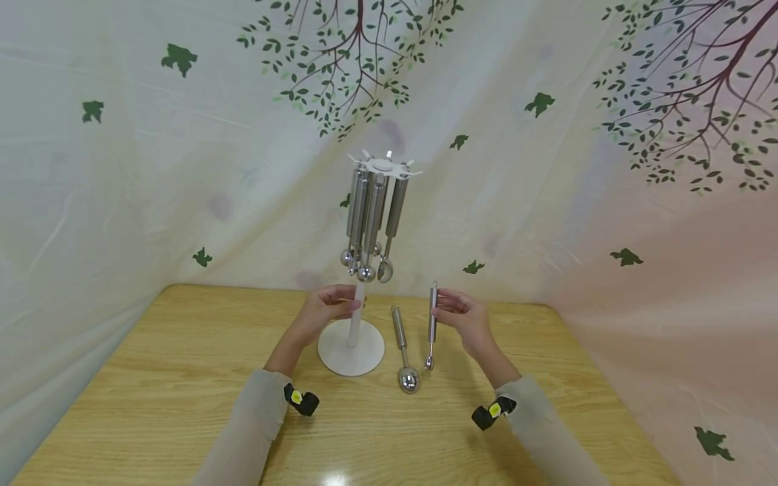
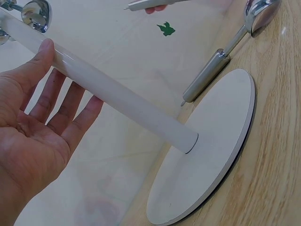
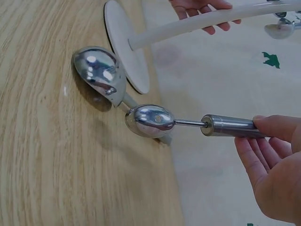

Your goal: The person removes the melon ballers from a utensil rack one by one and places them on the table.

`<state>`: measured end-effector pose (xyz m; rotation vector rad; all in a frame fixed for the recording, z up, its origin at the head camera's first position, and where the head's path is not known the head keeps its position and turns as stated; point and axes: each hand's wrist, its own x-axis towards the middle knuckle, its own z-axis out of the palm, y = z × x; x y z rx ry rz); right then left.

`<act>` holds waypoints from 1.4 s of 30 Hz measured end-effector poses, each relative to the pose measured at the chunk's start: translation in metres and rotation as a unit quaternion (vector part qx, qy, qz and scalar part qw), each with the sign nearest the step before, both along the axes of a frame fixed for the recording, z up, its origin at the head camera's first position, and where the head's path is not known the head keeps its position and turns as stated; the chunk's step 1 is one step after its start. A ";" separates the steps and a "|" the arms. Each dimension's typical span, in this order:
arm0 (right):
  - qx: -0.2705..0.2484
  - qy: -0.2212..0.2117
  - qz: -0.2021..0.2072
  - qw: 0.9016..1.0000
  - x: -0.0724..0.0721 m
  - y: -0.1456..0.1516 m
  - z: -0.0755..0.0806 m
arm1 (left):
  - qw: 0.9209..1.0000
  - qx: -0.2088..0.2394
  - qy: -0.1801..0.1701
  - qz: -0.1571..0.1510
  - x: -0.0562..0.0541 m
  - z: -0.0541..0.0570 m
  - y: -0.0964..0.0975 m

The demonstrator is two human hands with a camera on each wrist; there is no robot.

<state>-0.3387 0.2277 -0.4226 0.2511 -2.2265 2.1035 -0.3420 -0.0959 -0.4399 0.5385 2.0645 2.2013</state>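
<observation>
A white stand [image 1: 356,320] with a round base stands on the table, several metal scoops [image 1: 367,273] hanging from its top. My left hand [image 1: 331,310] holds its pole [image 2: 117,101], thumb on one side and fingertips on the other. In my right hand [image 1: 464,320], thumb and fingers pinch the handle of a small metal scoop [image 1: 432,317]. It points downward, and its oval bowl [image 3: 149,121] shows rounded side out in the right wrist view. Between the stand and that scoop lies a larger metal scoop [image 1: 409,380], bowl toward me and rounded side up.
The wooden table [image 1: 182,391] ends at a pale cloth backdrop [image 1: 273,223] printed with leaves and branches. The stand's round base [image 1: 331,361] lies left of the larger scoop. The hanging scoops cluster above my left hand.
</observation>
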 end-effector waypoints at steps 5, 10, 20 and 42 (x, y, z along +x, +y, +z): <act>0.004 -0.021 -0.002 1.000 -0.003 -0.001 -0.012 | 1.000 0.000 0.001 0.003 0.000 -0.001 0.000; 0.004 -0.036 -0.011 0.999 -0.004 -0.003 -0.019 | 1.000 -0.001 0.002 0.005 0.000 -0.002 0.000; -0.011 -0.043 -0.029 0.999 -0.011 -0.007 -0.034 | 1.000 -0.002 0.003 0.005 0.002 0.001 0.000; 0.014 -0.055 -0.056 0.997 -0.016 -0.026 -0.050 | 1.000 0.006 -0.005 0.004 0.001 0.001 0.000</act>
